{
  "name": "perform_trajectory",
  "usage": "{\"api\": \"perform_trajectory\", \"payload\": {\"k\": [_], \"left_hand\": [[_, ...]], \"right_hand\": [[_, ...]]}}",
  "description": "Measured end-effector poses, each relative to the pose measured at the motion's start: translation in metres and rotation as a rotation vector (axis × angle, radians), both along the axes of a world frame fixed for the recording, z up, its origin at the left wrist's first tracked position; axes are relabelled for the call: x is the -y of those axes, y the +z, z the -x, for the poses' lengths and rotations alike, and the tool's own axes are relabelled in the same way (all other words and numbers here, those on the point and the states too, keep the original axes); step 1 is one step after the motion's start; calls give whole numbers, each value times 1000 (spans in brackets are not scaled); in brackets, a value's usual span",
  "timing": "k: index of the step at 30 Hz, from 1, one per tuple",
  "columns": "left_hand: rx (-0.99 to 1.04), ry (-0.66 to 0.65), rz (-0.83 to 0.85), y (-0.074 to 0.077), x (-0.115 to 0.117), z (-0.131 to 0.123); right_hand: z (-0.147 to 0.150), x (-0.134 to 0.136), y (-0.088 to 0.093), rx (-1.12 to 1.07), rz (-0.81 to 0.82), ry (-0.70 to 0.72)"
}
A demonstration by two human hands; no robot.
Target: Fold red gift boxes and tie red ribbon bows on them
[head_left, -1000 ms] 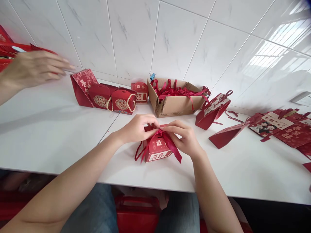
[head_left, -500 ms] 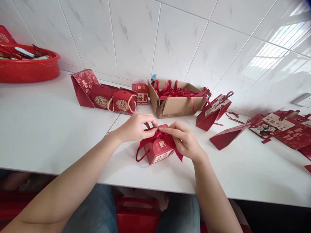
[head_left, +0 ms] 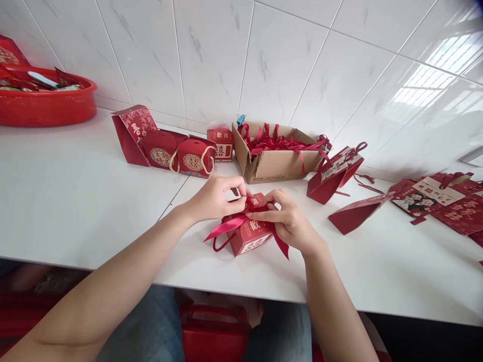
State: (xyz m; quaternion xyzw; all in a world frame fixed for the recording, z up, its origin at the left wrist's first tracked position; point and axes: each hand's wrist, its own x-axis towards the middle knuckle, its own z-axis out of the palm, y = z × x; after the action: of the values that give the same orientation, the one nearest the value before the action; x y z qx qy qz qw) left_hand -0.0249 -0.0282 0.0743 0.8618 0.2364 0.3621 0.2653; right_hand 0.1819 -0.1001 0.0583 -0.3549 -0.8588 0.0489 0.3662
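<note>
A small red gift box (head_left: pixel 252 237) with a cord handle stands on the white counter (head_left: pixel 83 201) in front of me. A dark red ribbon (head_left: pixel 226 226) crosses its top, with one tail spread to the left and one hanging at the right. My left hand (head_left: pixel 217 197) pinches the ribbon at the box top from the left. My right hand (head_left: pixel 289 218) pinches it from the right, fingers curled together. Both hands meet over the box.
A cardboard box (head_left: pixel 277 161) of red ribbons sits behind. Left of it stand several red gift boxes (head_left: pixel 192 158) and a folded red bag (head_left: pixel 132 131). A red basket (head_left: pixel 45 100) is at far left. More red bags (head_left: pixel 334 173) and flat printed bags (head_left: pixel 437 198) lie at right.
Another person's hand at the far left has gone, uncovering the red basket. My fingers have worked the ribbon on the box top; its left tail now spreads outward.
</note>
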Motion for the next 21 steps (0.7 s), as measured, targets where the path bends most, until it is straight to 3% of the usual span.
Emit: {"api": "perform_trajectory", "payload": {"k": [5,10,21], "left_hand": [[44,-64,50,1,-2,1],[-59,-147,86,2,-3,1],[-16,-22,-75,2,-6,1]], "right_hand": [[-1,-1,0,-2,-3,-14],[0,-1,1,-6,-8,10],[-3,-4,-2,-16,-24,26]]}}
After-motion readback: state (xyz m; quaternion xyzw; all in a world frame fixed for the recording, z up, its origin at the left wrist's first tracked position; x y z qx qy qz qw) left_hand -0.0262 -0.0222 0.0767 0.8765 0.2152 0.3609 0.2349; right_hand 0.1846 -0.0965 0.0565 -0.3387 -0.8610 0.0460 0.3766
